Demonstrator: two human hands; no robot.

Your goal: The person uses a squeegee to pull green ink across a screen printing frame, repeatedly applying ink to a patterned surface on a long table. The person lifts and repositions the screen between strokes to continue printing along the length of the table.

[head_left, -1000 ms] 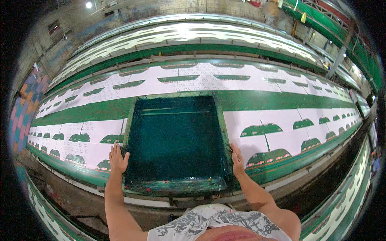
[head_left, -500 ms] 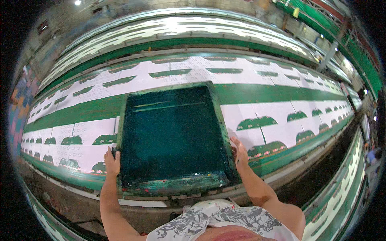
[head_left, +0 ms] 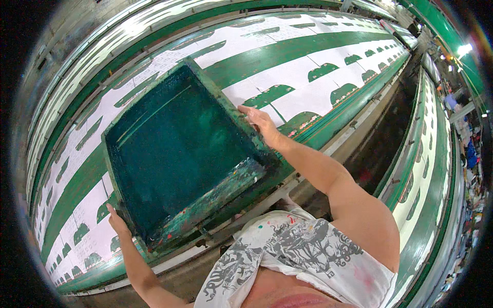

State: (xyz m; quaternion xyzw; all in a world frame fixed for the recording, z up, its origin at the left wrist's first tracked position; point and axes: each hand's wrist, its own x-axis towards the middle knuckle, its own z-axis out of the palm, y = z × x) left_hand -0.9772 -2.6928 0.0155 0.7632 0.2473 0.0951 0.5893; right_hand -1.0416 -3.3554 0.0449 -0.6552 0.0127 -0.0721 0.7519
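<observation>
A large rectangular screen-printing frame with dark teal mesh and a paint-smeared green rim [head_left: 179, 154] lies over the long white cloth printed with green bands and arches [head_left: 287, 77]. Wet green ink coats the mesh; coloured flecks dot the near rim. The right hand [head_left: 259, 123] clasps the frame's right edge, the left hand [head_left: 117, 222] its near-left corner, fingertips hidden behind it.

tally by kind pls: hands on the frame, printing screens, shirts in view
Hands on the frame: 2 (left hand, right hand)
Green printing screen: 1
Patterned white shirt: 1
Total: 4
</observation>
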